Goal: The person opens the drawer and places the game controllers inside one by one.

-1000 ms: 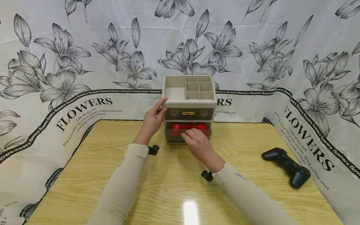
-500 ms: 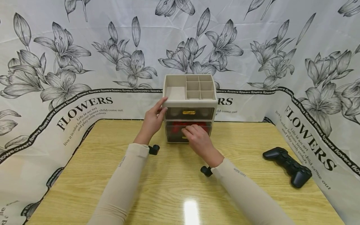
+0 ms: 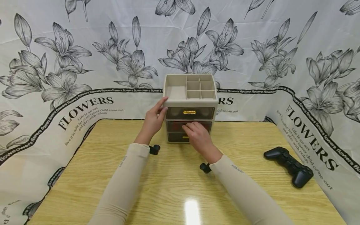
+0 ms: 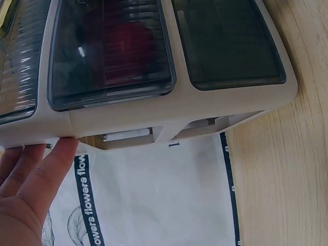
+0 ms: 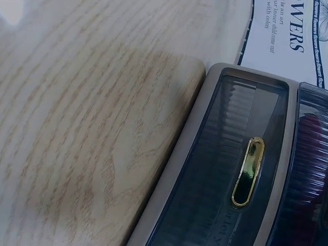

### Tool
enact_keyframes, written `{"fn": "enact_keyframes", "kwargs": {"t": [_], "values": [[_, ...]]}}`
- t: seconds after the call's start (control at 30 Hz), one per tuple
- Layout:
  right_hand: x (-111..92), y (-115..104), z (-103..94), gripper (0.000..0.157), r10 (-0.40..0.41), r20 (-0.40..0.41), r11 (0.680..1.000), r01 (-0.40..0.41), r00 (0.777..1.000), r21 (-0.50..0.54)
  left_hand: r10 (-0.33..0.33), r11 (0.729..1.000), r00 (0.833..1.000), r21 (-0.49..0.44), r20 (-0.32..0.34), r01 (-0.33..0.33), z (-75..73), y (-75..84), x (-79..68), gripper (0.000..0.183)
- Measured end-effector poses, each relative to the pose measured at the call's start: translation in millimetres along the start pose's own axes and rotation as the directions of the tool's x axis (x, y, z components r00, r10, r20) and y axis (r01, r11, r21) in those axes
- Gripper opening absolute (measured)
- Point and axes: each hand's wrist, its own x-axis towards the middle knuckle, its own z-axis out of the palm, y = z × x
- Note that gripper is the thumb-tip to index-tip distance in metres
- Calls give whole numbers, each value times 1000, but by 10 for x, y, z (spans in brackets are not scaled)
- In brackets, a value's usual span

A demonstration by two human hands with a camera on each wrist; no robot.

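Note:
A cream desktop drawer organizer [image 3: 191, 101] with dark see-through drawers stands on the table, near the back. My left hand [image 3: 153, 120] rests against its upper left side, fingers fairly straight; in the left wrist view its fingers [image 4: 56, 164] touch the cream side edge. In front of the middle drawer [image 3: 172, 126] my right hand [image 3: 199, 136] has curled fingers at the handle, which they hide. Behind that drawer's front a red game controller [image 4: 128, 48] shows dimly. In the right wrist view the lowest drawer [image 5: 220, 169] with its gold handle [image 5: 248, 171] appears, without the hand.
A black game controller [image 3: 288, 167] lies on the right part of the wooden table [image 3: 166, 187]. Open compartments [image 3: 200, 86] top the organizer. Flower-printed cloth [image 3: 135, 72] hangs behind and at both sides.
The middle drawer, partly pulled out one second ago with the red controller showing over its front, has slid into the organizer, my right hand moving slightly inward with it. The left hand stays put.

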Motion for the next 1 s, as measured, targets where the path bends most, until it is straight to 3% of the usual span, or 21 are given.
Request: {"fn": "enact_keyframes", "kwargs": {"t": [0.43,1.0], "values": [[29,32,53,29,27,35,999,-26,999,-27,16,1000,1000,27,2,-16,3,-21,9,45],[-1,13,58,23,58,-14,998,-58,998,29,24,1000,1000,19,-7,-24,10,-19,2,45]]}}
